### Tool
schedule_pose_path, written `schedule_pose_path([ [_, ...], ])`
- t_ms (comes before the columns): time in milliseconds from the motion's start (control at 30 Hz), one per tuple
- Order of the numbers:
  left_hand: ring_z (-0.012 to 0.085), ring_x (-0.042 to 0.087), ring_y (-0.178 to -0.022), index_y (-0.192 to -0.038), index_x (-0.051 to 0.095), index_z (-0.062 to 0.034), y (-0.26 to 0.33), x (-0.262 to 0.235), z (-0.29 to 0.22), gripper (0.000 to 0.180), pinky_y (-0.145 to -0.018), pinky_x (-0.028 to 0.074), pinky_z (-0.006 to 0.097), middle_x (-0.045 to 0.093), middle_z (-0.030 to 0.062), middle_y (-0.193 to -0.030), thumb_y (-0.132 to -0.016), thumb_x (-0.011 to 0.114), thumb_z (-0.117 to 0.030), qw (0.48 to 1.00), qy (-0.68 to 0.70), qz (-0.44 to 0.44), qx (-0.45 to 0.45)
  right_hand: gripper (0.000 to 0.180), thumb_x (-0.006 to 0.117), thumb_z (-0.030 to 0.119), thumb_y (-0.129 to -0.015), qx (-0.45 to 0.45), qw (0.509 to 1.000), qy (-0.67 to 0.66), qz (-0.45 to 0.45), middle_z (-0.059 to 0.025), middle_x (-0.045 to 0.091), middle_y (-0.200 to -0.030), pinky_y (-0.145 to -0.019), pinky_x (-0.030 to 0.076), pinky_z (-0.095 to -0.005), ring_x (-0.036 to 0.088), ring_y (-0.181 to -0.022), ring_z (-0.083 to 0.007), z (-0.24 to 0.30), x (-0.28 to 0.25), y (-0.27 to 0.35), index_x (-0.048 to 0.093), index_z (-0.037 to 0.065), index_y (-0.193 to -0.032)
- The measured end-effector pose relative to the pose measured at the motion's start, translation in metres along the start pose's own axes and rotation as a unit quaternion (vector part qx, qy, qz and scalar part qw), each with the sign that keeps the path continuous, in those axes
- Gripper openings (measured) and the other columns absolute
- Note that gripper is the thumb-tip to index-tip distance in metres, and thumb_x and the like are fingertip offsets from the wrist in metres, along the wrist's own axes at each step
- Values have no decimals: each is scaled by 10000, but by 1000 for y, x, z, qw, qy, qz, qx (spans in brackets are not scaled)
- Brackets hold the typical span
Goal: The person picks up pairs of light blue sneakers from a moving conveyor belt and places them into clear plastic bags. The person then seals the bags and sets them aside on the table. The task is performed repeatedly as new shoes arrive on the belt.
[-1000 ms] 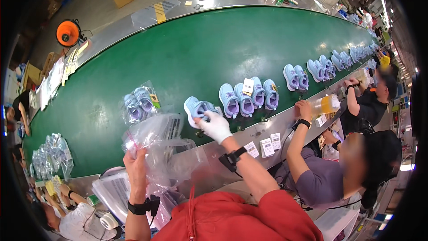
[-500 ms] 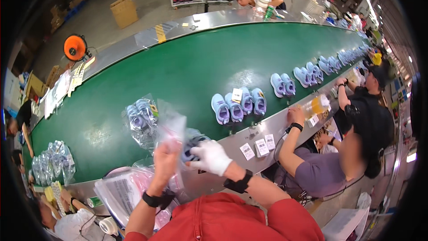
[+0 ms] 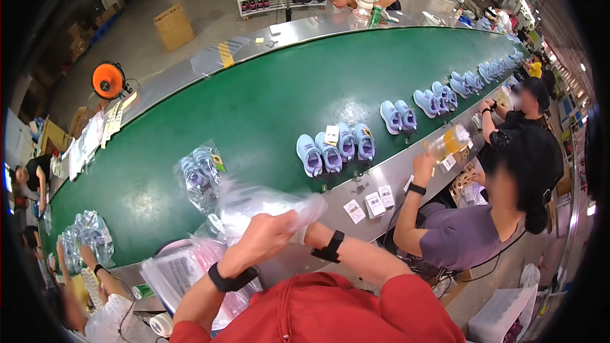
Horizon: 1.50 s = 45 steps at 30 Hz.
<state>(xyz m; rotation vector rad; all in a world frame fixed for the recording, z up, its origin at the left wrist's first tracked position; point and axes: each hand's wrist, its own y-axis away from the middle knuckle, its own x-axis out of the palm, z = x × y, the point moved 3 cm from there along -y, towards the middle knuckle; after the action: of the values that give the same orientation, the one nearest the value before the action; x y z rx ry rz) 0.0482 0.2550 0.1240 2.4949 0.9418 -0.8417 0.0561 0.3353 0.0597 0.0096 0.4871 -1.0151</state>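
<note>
A clear plastic bag (image 3: 260,202) is blurred by motion at the near edge of the green belt. My bare left hand (image 3: 264,236) is closed on its edge, the back of the hand facing up. My right hand (image 3: 300,235), in a white glove, is mostly hidden behind the left hand and the bag, so its fingers do not show. Whether a shoe is inside the bag cannot be made out. Just beyond lies a pair of bagged light blue shoes (image 3: 199,174). Beside my left forearm sits a stack of flat plastic bags (image 3: 181,273).
Loose light blue shoes (image 3: 330,152) stand in a row along the green conveyor belt (image 3: 254,108). Tag stacks (image 3: 375,203) lie on the metal edge. At right a co-worker in a purple shirt (image 3: 454,235) sits close by. More bagged shoes (image 3: 89,235) lie at far left, by another person's hands.
The bag has swung from upright to lying rightward, low over the belt edge. My right hand has gone behind my left. The blue shoe it touched no longer shows.
</note>
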Motion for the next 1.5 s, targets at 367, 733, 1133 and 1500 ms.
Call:
schedule_pose_path([
  [367,191,564,-528,-831,565,-1,10,26,-13,131,-469,420,350,544,119,-561,-789,610,-117,970,167,-167,-58,328,541,301,-777,202,913,353,-25,-125,599,-981,-763,468,-362,583,-896,-230,-59,-7,-32,591,80,-1014],
  [733,81,558,-760,-1005,576,-47,4,-60,53,252,-661,445,225,576,-17,-860,-816,629,-205,796,468,-307,-231,391,555,264,-760,144,918,328,-167,-186,607,-997,-795,470,-404,602,-889,-302,-95,9,-86,568,61,-1093],
  [1133,82,560,-780,-1011,570,-41,-35,3,51,179,-651,473,248,592,8,-879,-860,596,-133,785,549,-215,-191,290,600,295,-857,259,914,-292,-112,-24,572,-787,-621,464,-253,542,-702,-94,-12,-43,15,566,25,-957],
  [1500,21,471,-668,-895,595,-66,9,-43,84,110,-550,383,201,557,-54,-772,-876,593,-174,792,457,-383,-131,149,538,155,-867,321,902,56,-283,-65,556,-635,-543,429,-268,511,-590,-90,-34,-115,93,558,12,-825],
])
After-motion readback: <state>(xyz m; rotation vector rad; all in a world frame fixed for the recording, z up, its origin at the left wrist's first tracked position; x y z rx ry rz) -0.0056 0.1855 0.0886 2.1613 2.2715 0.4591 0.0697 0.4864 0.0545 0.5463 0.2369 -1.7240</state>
